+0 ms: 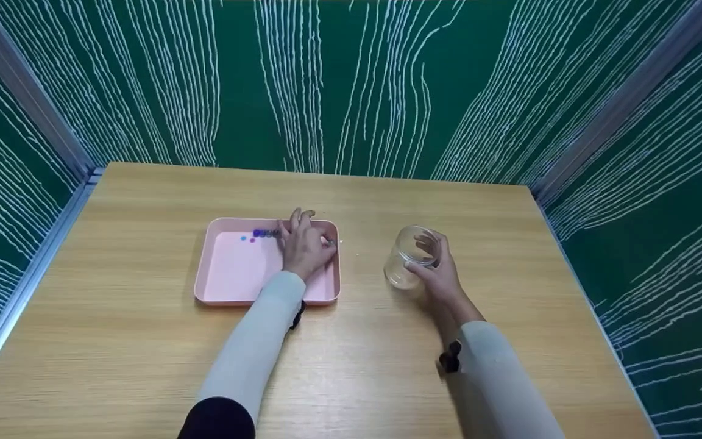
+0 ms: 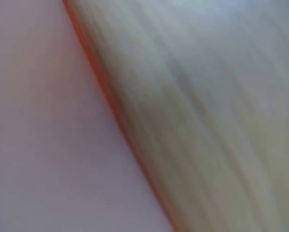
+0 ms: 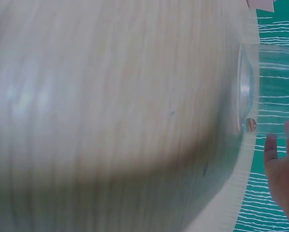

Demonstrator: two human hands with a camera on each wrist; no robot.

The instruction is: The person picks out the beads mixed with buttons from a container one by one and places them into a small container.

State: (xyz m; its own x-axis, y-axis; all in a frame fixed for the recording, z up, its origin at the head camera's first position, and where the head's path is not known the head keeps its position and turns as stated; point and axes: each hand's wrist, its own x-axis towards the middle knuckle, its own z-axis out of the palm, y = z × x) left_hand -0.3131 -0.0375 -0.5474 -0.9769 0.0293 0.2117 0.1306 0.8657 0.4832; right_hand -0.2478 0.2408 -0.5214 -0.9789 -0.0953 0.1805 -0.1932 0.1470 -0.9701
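Right hand (image 1: 441, 274) is gripping the clear, round glass jar (image 1: 400, 259) sensibly round its likely slippery, breakable side; left hand (image 1: 306, 249) is reaching over the pink rectangular tray (image 1: 229, 268), hold unclear.

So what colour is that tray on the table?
The tray is pink; it shows best in the head view.

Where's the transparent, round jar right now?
In the head view, the transparent, round jar is in the person's right hand, over the wooden table, right of the pink rectangular tray.
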